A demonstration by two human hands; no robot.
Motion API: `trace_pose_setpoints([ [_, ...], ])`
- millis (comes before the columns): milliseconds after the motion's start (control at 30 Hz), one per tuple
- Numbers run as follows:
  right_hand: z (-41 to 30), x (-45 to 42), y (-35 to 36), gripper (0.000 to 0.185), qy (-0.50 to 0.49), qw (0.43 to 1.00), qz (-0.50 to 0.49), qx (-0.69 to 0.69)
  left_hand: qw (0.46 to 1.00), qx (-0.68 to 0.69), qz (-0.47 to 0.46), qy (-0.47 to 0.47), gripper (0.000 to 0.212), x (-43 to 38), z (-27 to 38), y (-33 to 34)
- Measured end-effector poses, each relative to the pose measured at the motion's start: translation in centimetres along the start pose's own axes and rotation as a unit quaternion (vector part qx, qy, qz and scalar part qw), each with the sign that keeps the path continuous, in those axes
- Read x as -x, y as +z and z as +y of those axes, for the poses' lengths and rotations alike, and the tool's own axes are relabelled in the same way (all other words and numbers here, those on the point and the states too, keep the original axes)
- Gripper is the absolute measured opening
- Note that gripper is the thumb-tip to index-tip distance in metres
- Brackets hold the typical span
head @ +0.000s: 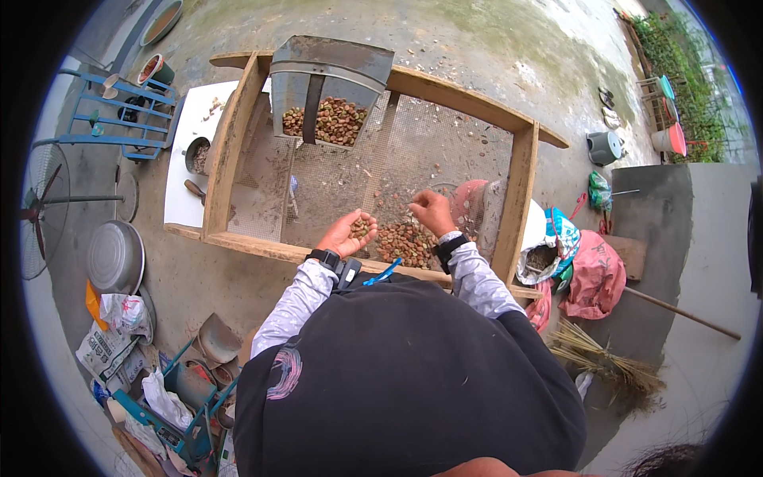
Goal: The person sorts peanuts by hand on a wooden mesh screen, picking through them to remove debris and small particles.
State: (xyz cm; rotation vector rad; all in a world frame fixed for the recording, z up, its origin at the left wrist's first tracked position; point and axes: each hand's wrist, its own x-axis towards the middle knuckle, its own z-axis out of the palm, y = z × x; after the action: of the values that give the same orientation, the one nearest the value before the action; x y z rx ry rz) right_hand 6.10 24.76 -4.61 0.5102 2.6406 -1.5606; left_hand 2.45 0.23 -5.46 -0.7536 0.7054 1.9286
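My left hand [341, 237] is palm up and cupped around a handful of brown and greenish beans [360, 228]. To its right, my right hand [435, 211] hangs over the mesh with its fingertips drawn together. Whether something sits between those fingertips cannot be seen. Below both hands a pile of similar beans [405, 245] lies on the wire mesh [334, 179] of a wooden-framed sieve [520, 197], against its near edge. At the far side rests a grey metal bucket [328, 56] with a dark strap handle, partly filled with beans [340, 122].
Left of the sieve, a white board [185, 149] bears a small container [198, 156] and a wooden-handled tool [194, 189]. A fan [45, 203] and a metal basin [115, 256] stand farther left. Sacks [593, 274] and a straw broom [602, 352] lie at the right.
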Motion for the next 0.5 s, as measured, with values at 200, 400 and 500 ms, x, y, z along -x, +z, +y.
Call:
trace_pose_setpoints([
  [200,6.6,1.0,-2.5,0.016,-0.021,0.974,-0.019,0.224,1.0,0.014,0.009,-0.009,0.024,-0.3,0.0,-0.7],
  [400,7.0,1.8,-0.6,0.016,-0.049,0.954,0.036,0.295,1.0,-0.001,0.016,-0.001,0.023,-0.2,0.1,-0.4],
  [500,7.7,1.6,0.0,0.014,-0.067,0.944,0.031,0.323,1.0,-0.013,0.018,0.004,0.023,-0.2,0.2,-0.2],
])
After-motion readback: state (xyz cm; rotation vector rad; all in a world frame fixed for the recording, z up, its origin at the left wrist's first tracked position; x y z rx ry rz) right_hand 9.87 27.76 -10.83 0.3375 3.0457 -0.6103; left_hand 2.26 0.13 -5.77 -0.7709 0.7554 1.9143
